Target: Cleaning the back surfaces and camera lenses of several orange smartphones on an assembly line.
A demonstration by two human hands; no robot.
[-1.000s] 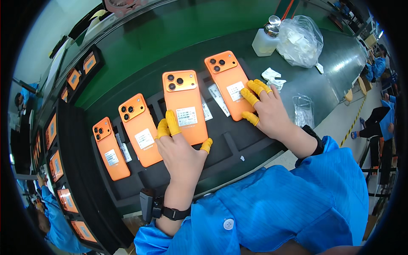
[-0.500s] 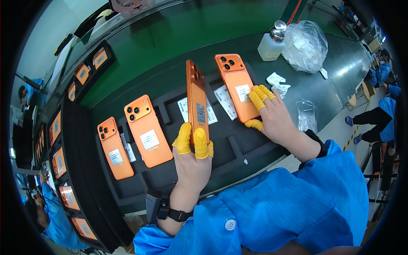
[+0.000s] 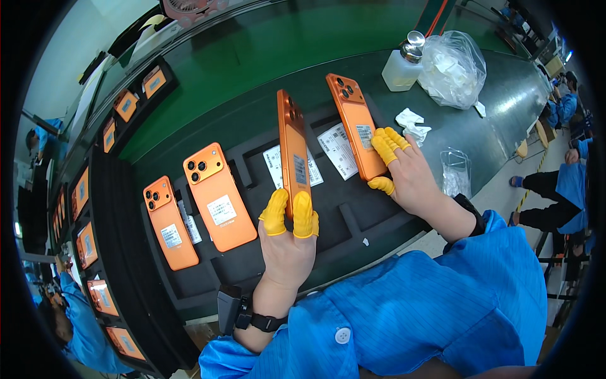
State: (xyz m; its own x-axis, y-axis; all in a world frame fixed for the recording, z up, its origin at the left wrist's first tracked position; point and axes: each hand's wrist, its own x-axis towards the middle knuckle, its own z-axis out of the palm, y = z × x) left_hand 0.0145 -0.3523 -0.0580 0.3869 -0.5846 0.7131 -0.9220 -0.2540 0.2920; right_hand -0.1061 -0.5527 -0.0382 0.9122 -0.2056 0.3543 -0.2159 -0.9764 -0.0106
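Two orange smartphones are in my hands, each with a printed label on its back. My left hand [image 3: 287, 243], in yellow finger cots, pinches the lower end of one phone [image 3: 291, 142], turned nearly edge-on over the black tray [image 3: 322, 227]. With more yellow finger cots, my right hand [image 3: 413, 170] grips the lower right side of the other phone [image 3: 353, 129], tilted on its long side. White paper labels [image 3: 339, 150] lie in the tray beneath both. Two more orange phones, a smaller one [image 3: 170, 224] and a larger one [image 3: 221, 199], lie camera-side up at the left.
Black trays of orange phones [image 3: 88, 246] are stacked at the left. Beyond my right hand are crumpled white tissue [image 3: 413, 125], a pump bottle [image 3: 402, 69], a clear plastic bag [image 3: 453, 69] and a small clear wrapper [image 3: 456, 172]. Other people in blue work nearby.
My right hand has tilted its phone further onto its side, showing more of the label beneath. My left fingers have slid slightly down their phone, which stays nearly edge-on.
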